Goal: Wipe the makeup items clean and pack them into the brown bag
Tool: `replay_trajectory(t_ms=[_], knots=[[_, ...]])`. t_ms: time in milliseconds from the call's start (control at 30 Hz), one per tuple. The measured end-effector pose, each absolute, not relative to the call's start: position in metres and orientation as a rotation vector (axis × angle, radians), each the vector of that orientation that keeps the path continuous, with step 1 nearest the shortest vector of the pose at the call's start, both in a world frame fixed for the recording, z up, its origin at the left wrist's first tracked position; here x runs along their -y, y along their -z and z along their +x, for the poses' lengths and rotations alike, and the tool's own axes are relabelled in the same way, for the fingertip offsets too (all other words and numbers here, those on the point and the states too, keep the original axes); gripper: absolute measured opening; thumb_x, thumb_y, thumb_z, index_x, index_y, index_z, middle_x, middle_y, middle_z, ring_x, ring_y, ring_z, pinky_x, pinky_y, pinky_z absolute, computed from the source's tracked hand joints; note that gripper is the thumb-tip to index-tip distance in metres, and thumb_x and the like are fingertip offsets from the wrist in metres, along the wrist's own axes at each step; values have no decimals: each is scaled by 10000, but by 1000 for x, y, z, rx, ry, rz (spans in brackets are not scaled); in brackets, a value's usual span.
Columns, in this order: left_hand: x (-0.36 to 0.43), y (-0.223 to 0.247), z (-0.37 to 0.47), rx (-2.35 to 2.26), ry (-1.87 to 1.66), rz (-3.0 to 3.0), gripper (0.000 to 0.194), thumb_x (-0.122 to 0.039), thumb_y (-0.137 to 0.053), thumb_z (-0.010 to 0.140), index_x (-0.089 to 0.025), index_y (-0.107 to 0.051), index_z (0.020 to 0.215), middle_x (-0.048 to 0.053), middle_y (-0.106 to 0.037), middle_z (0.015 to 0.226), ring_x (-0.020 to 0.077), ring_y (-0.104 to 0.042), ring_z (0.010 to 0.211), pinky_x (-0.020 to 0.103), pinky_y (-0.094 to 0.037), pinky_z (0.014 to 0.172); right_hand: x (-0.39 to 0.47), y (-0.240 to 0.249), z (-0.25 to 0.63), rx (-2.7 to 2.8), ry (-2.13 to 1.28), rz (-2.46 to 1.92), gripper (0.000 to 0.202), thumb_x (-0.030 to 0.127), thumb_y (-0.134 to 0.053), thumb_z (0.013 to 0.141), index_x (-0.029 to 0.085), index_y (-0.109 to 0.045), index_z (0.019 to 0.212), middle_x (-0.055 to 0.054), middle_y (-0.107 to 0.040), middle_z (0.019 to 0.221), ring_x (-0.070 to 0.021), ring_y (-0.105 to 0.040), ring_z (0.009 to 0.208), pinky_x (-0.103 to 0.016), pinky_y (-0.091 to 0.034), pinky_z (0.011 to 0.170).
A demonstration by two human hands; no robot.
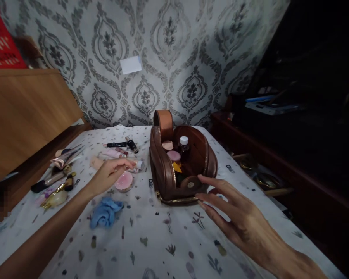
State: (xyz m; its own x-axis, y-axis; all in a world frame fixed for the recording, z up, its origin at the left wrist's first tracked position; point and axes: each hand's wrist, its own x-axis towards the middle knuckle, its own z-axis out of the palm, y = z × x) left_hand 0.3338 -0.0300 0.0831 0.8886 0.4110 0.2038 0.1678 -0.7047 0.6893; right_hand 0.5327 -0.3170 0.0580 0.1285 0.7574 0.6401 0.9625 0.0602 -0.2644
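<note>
An unzipped brown bag (165, 174) stands on the patterned white cloth, holding a white-capped bottle (184, 142), a round pink item (173, 155) and something yellow (177, 167). At its front right edge, my right hand (235, 213) has its fingers spread, the fingertips at the rim. My left hand (109, 174) is left of the bag, over a white-capped tube (140, 165) and beside a round pink compact (124, 181); its fingers are bent together, and whether they grip anything is hidden.
A crumpled blue cloth (106, 212) lies in front of the compact. Several cosmetics, among them a black tube (116, 145) and a gold-trimmed bottle (58, 198), are spread at the left. A wooden panel (26, 104) borders the left side, an open drawer (267, 190) the right.
</note>
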Motion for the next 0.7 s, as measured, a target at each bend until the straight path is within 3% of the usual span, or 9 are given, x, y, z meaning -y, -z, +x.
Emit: replay_trajectory(t_ms=[133, 300, 500, 700], knots=[[13, -53, 305, -521, -414, 2442, 242, -271, -446, 893, -184, -671, 921, 60, -745, 977, 213, -675, 917, 321, -517, 848, 312, -61, 521, 1663, 460, -1683, 167, 152, -541, 929, 224, -680, 986, -138, -642, 1232, -276, -674, 1068, -407, -633, 791], [4, -25, 284, -552, -515, 2390, 222, -225, -438, 871, -179, -655, 873, 86, -735, 985, 219, -674, 980, 350, -506, 913, 296, -49, 497, 1729, 409, -1574, 176, 117, -538, 919, 218, -643, 1018, -130, -636, 1225, -259, -638, 1120, -429, -597, 897], [7, -8, 278, -536, -651, 2316, 238, -144, -409, 875, -177, -640, 832, 110, -724, 1075, 202, -663, 1060, 353, -475, 992, 254, -30, 459, 1890, 75, -1503, 197, 101, -500, 916, 199, -670, 929, -130, -667, 1172, -240, -648, 1094, -376, -599, 876], [-4, -11, 285, -465, -662, 2444, 267, -94, -429, 840, -165, -675, 916, 68, -727, 955, 196, -662, 925, 324, -503, 883, 200, -1, 431, 1812, -250, -1525, 178, 82, -571, 854, 185, -699, 922, -111, -691, 1082, -224, -661, 1032, -364, -574, 878]])
